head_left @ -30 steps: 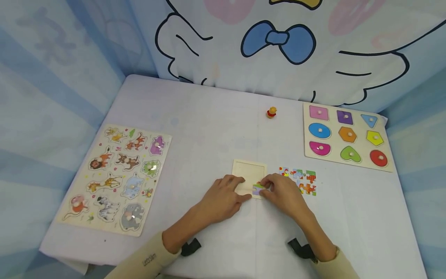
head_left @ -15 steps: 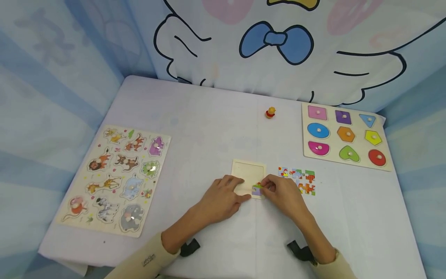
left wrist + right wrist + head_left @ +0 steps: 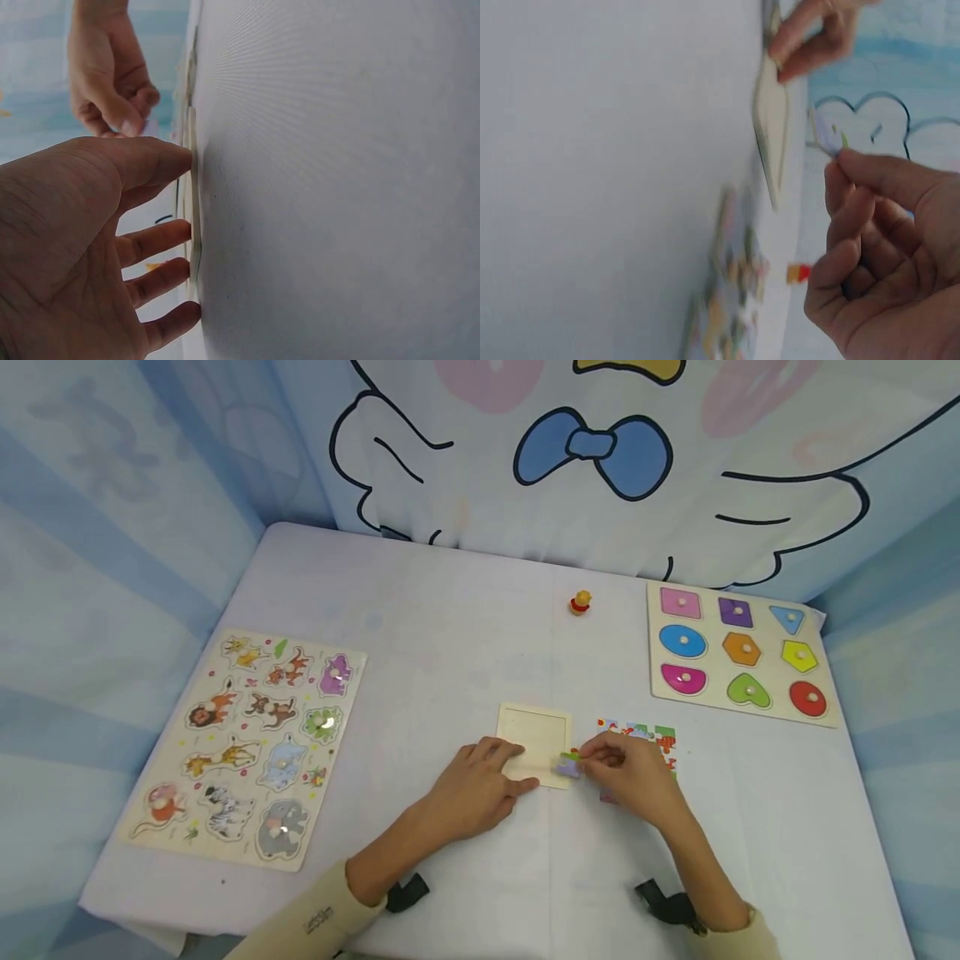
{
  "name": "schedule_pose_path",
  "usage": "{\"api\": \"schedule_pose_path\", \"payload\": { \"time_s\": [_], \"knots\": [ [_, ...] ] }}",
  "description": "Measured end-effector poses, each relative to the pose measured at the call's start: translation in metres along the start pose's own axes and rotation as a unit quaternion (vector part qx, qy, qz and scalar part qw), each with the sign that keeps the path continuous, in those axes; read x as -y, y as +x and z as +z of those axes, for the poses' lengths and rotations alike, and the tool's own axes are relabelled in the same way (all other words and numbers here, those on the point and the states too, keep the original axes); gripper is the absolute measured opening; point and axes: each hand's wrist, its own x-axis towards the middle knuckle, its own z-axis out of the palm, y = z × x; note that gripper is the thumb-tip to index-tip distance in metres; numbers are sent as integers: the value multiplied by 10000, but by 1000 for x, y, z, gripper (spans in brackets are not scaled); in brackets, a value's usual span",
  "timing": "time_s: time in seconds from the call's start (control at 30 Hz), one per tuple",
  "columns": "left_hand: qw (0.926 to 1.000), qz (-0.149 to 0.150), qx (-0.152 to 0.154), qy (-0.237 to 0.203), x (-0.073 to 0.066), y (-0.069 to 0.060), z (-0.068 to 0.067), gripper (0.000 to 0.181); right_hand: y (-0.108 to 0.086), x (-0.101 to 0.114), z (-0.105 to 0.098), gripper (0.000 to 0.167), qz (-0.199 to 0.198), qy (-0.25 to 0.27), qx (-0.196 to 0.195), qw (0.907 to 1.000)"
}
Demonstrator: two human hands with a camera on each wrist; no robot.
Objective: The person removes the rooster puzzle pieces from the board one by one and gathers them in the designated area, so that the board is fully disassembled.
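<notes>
My right hand (image 3: pixel 630 777) pinches a purple and green jigsaw puzzle piece (image 3: pixel 567 766) between thumb and index finger. In the right wrist view the piece (image 3: pixel 826 133) is tilted and raised off the wooden puzzle tray (image 3: pixel 774 112). The shallow square tray (image 3: pixel 534 727) lies flat, its recess bare where it shows. My left hand (image 3: pixel 476 789) rests on the tray's left and near side; the left wrist view shows the thumb and fingertips (image 3: pixel 176 232) touching its edge, fingers extended. Other colourful jigsaw pieces (image 3: pixel 666 739) lie to the right, partly hidden under my right hand.
An animal knob puzzle board (image 3: pixel 341 710) lies at the left of the white-covered table (image 3: pixel 450 635). A shape knob puzzle board (image 3: pixel 708 647) is at the back right. A small yellow and red toy figure (image 3: pixel 580 602) stands near the far edge.
My right hand has lifted the puzzle piece off the tray's near right corner and shifted slightly to the right with it. The left hand stays in place on the tray.
</notes>
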Motion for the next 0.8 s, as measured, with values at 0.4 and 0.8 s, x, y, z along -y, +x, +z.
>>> {"api": "schedule_pose_path", "payload": {
  "time_s": [0.4,0.8],
  "knots": [
    [9999,73,-90,-22,1,-1,0,38,-38,-57,-72,25,652,-9,67,9979],
    [9999,78,-94,-19,1,-2,1,39,-52,-98,-83,34,1503,97,509,9873]
  ]
}}
